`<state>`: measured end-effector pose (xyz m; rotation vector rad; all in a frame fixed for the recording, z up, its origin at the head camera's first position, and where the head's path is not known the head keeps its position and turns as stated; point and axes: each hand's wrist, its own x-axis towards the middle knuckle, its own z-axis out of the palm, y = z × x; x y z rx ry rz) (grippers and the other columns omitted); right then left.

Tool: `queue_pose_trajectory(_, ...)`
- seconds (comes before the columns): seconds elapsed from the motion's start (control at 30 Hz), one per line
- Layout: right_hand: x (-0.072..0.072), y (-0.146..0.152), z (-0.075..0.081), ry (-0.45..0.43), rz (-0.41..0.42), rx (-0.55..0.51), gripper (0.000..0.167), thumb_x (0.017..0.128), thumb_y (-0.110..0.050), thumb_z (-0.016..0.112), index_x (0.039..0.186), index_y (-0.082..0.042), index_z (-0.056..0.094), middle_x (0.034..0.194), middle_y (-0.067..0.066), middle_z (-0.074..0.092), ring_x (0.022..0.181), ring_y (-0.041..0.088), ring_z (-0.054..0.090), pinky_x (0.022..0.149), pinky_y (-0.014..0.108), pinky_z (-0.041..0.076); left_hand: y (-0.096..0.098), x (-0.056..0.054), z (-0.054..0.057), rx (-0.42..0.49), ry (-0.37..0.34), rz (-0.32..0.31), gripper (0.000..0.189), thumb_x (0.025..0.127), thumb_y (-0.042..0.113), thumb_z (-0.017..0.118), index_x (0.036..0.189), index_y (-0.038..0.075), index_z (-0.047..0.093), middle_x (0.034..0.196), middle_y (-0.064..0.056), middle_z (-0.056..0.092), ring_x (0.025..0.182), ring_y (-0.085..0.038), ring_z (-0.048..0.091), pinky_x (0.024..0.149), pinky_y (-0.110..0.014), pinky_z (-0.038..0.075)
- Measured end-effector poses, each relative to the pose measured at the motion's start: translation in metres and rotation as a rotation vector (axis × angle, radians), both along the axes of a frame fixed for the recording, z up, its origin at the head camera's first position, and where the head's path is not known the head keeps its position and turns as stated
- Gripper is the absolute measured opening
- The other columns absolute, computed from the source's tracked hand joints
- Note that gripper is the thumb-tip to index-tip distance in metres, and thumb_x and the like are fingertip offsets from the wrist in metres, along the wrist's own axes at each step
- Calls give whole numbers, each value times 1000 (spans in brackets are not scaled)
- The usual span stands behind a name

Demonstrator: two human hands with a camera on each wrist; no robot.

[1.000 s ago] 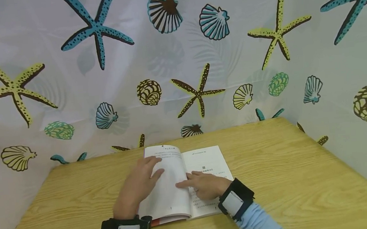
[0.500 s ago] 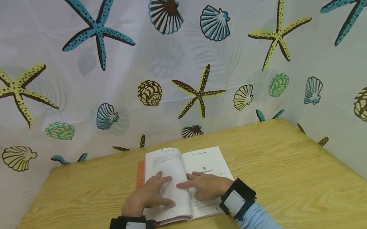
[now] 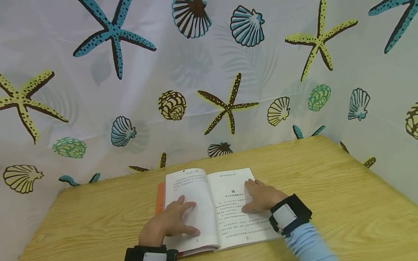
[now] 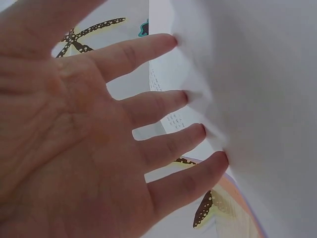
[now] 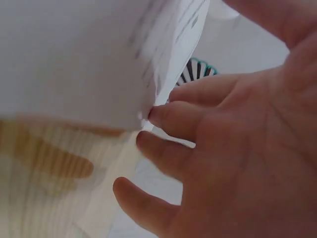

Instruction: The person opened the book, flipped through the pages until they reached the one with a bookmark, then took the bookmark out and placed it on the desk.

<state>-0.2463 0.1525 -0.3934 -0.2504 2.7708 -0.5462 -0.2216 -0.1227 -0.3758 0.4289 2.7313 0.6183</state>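
An open book (image 3: 234, 222) with printed pages lies on the wooden table. Its left page (image 3: 187, 185) curves up toward the spine, and an orange strip (image 3: 160, 198) of cover shows beyond the left edge. On that page rests my left hand (image 3: 170, 221), fingers spread; in the left wrist view its fingertips (image 4: 215, 161) press the white paper. My right hand (image 3: 263, 196) lies over the right page's outer edge, thumb toward the text. The right wrist view has its fingers (image 5: 178, 119) extended, some touching the page edge (image 5: 148, 106), others beyond it.
The wooden table (image 3: 327, 186) extends to both sides of the book. Behind it and along the right hangs a white cloth (image 3: 203, 61) printed with starfish and shells. Each wrist wears a black strap (image 3: 291, 214) with a pale plate.
My left hand has slid down and right along the left page, uncovering the orange strip, then stayed there. My right hand has moved from the book's middle to the right page's outer edge.
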Motion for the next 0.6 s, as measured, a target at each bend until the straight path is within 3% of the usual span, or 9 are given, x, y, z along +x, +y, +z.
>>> queue_pose_trajectory(0.2, -4, 9, 0, -7, -38, -12, 99, 86, -34, 80, 151, 17, 26, 160, 34, 20, 148, 49, 20, 116, 62, 26, 0, 1, 1, -6, -11, 5, 76, 77, 27, 90, 142, 7, 58, 159, -28, 31, 145, -47, 31, 113, -62, 32)
queue_pose_trajectory(0.37, -5, 11, 1, 35, -70, 43, 85, 83, -38, 81, 137, 19, 46, 153, 40, 28, 140, 53, 32, 105, 70, 35, 0, 2, 0, -6, -15, 10, 76, 77, 27, 90, 143, 8, 58, 159, -27, 31, 145, -48, 31, 112, -63, 33)
queue_pose_trajectory(0.6, -6, 12, 0, 52, -76, 73, 67, 83, -37, 82, 122, 13, 60, 131, 31, 51, 112, 40, 52, 92, 57, 49, 1, 1, 1, -5, -20, 10, 76, 77, 27, 90, 143, 8, 57, 160, -27, 31, 145, -48, 30, 112, -63, 32)
